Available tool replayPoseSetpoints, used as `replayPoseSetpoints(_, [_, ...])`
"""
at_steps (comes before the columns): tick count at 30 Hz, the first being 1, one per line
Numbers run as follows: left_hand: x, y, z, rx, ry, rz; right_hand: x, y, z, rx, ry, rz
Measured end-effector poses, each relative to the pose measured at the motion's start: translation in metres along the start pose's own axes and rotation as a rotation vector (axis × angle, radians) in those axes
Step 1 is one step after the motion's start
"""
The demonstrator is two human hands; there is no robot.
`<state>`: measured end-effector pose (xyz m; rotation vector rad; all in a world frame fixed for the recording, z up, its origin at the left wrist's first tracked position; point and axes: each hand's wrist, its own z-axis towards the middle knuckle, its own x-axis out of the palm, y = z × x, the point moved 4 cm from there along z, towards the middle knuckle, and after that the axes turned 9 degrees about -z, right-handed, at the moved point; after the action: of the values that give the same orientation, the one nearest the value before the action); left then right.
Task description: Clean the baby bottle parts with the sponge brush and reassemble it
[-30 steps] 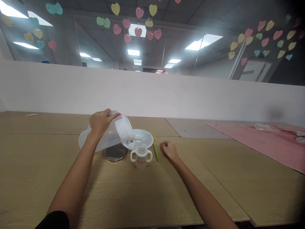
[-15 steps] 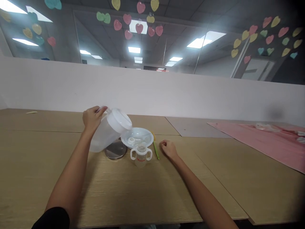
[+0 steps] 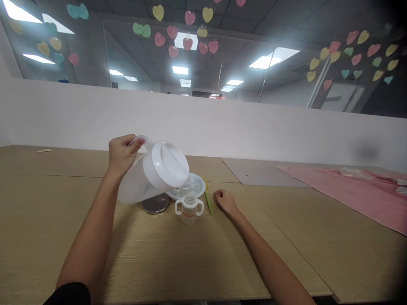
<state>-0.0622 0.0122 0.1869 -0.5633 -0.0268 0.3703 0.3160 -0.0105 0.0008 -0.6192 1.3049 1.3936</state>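
My left hand [image 3: 122, 154] is wrapped round the handle of a translucent plastic pitcher [image 3: 136, 182] with a white lid [image 3: 170, 165]. The pitcher is held tilted to the right, its lid end near an uncapped baby bottle [image 3: 188, 214] with two white handles and red print. Behind the bottle, partly hidden by the pitcher, is a white bowl [image 3: 201, 186] with small clear and white pieces in it. A round metal lid or plate [image 3: 155, 204] lies below the pitcher. My right hand [image 3: 225, 200] rests on the table in a loose fist, beside a green-handled brush [image 3: 209, 202].
The wooden table [image 3: 178, 262] has panel seams and meets a low white wall [image 3: 190, 123] under glass with heart-shaped notes. A pink cloth [image 3: 349, 190] with plastic-wrapped items lies at the right. A thin pale strip [image 3: 44, 150] lies far left.
My left hand has tipped the pitcher further, and its lid end has moved right, nearer the bottle and over part of the bowl. My right hand stays in place.
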Motion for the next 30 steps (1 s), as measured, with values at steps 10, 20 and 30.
replayPoseSetpoints(10, [0.027,-0.03,-0.015,0.103,0.23,0.154,0.0,0.002,0.0,-0.019,0.01,-0.003])
replayPoseSetpoints(20, [0.031,-0.026,-0.015,0.081,0.235,0.236,-0.002,0.005,-0.001,-0.019,0.021,-0.013])
replayPoseSetpoints(30, [0.013,0.019,-0.001,0.003,0.09,0.001,0.002,0.003,0.001,-0.035,0.035,-0.033])
